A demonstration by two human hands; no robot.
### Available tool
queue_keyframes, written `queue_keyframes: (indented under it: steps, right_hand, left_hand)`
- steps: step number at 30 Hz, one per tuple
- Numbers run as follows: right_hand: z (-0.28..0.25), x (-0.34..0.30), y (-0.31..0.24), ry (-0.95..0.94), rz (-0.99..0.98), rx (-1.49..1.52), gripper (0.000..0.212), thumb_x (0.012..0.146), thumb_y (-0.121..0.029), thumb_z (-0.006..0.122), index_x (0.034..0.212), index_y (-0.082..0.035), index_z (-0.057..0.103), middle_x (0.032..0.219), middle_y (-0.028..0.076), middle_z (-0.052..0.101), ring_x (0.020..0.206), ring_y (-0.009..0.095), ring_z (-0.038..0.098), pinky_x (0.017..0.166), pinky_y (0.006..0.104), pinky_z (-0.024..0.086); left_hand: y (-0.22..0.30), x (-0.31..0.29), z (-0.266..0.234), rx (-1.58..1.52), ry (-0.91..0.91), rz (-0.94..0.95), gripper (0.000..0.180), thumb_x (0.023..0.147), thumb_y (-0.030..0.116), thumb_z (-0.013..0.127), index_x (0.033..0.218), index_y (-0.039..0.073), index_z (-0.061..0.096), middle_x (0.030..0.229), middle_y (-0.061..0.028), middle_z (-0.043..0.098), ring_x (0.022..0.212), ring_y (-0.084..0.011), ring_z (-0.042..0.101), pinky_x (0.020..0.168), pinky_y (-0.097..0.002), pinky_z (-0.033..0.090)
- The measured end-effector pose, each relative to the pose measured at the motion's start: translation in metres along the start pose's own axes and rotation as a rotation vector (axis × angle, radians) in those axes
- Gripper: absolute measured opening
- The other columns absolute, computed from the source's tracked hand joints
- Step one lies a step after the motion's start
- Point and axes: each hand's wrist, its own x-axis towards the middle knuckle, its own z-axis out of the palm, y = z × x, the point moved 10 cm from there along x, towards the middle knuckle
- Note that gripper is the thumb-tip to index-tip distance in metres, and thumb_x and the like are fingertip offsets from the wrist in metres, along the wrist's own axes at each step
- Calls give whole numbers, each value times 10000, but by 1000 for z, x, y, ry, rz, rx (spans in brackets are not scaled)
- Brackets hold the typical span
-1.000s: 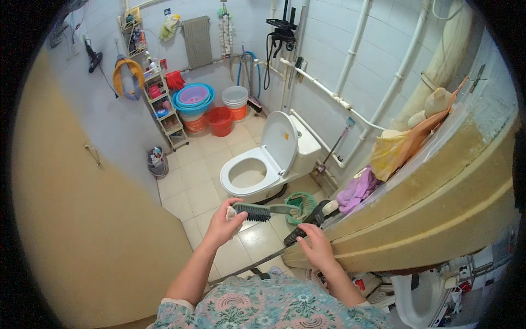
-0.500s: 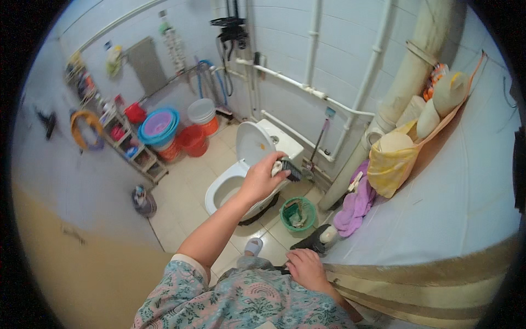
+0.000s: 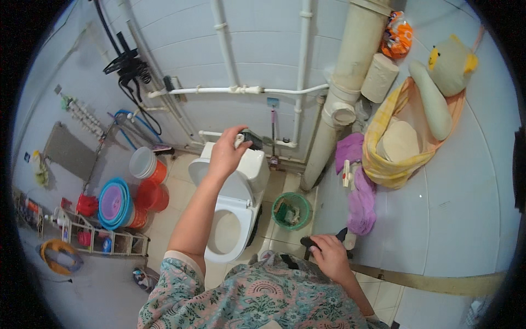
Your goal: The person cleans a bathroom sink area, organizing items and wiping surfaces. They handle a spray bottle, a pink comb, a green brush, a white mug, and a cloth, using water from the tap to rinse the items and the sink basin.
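Note:
My left hand (image 3: 226, 155) is raised above the toilet's tank end, fingers pinched round a small scrub brush (image 3: 253, 139) with dark bristles and a pale back. Below it stands the white toilet (image 3: 241, 230), its lid up and its bowl partly behind my forearm. Low on the right, my right hand (image 3: 330, 256) has its fingers curled over a dark object (image 3: 309, 242), whose kind is hidden by the hand. A green waste basket (image 3: 291, 210) with some rubbish in it stands on the floor between the toilet and that hand.
At right, a yellow cloth bag (image 3: 383, 164) with a plush toy (image 3: 452, 66) hangs beside a thick pipe (image 3: 350, 71). A purple cloth (image 3: 362, 203) hangs below. Stacked basins (image 3: 114, 204), buckets (image 3: 152, 196) and a rack (image 3: 131, 245) line the left side.
The view has swung right and the toilet appears more upright. My left hand still holds the brush. My right hand has moved right, onto the dark object.

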Motion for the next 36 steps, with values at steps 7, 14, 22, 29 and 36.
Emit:
queue_keyframes:
  steps: [7, 14, 22, 29, 36]
  right_hand:
    - [1, 4, 7, 10, -8, 111, 251, 833, -150, 550, 1044, -16, 575, 1054, 128, 570, 1005, 310, 508, 873, 385, 406]
    - [3, 35, -5, -50, -78, 118, 258, 832, -140, 551, 1063, -28, 578, 1070, 119, 571, 1015, 304, 506, 871, 379, 411]
    - [16, 123, -11, 58, 18, 238, 250, 844, -147, 561, 1059, -21, 578, 1097, 137, 554, 1023, 311, 511, 878, 368, 409]
    - [30, 309, -102, -38, -329, 134, 328, 811, -144, 574, 1123, -44, 549, 1220, 126, 480, 1101, 312, 465, 931, 378, 389]
    - [54, 450, -154, -27, -430, -225, 392, 779, -133, 603, 1155, -53, 523, 1338, 137, 369, 1186, 316, 389, 976, 397, 360]
  left_hand:
    - [-22, 20, -4, 28, 139, 82, 403, 751, 146, 676, 1129, 103, 543, 1050, -121, 580, 924, -273, 572, 785, -335, 447]
    - [-52, 46, -47, 68, 278, 20, 380, 764, 125, 651, 1126, 107, 539, 1033, -135, 558, 950, -282, 555, 807, -335, 438]
    - [-112, 132, -89, 141, 309, 39, 362, 778, 149, 637, 1123, 162, 529, 1076, -90, 533, 935, -309, 552, 761, -387, 453]
    - [-153, 227, -105, 226, 291, 144, 346, 786, 131, 626, 1115, 173, 526, 1104, -69, 513, 918, -304, 564, 729, -398, 465]
    - [-185, 299, -66, 263, 126, 251, 364, 779, 86, 608, 1121, 190, 535, 1122, -50, 528, 915, -295, 568, 742, -385, 474]
